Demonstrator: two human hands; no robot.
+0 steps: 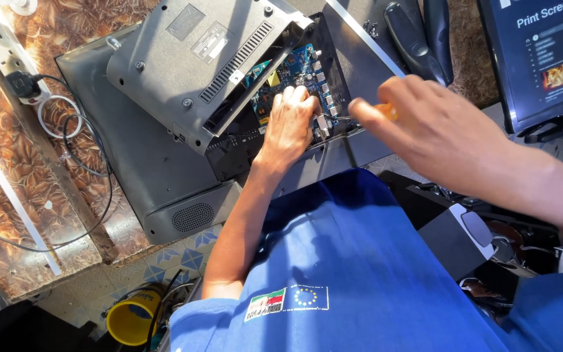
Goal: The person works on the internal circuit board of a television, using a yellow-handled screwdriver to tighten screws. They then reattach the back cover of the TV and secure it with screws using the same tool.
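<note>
A flat-screen set [144,163] is seen lying face down on the counter [27,189], filling the upper centre of the frame, with its grey back cover [190,58] lifted and swung toward the upper left. The blue circuit board [294,68] is thereby exposed just right of the cover's edge. The left hand [289,124] is laid on the lower part of the board, fingers curled together and pressing down near the metal connectors; nothing is seen to be gripped in it. The right hand [434,127], at centre right, is closed around an orange-handled screwdriver [386,112]. The tool's long axis runs nearly level, pointing leftward, with its tip just beside the left hand's fingers at the board's lower edge. The board is thus touched by the left hand, while the right hand stays off it, to the right.
</note>
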